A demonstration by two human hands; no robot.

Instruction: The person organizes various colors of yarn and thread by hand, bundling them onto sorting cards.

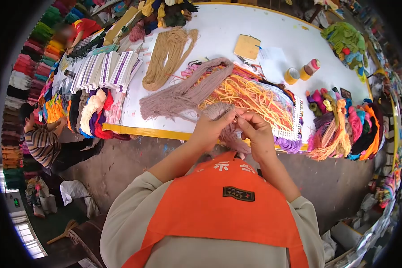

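Head view shows both hands raised together at the near edge of the white table. At about 10 o'clock from the orange apron, the left hand is closed around a mauve yarn bundle, whose tail hangs down between the hands. Just beside it, at 3 o'clock, the right hand pinches strands of that same bundle. Judging by this, strands are being separated or gathered from the hank; the next move seems to call for steady tension and a fine pinch.
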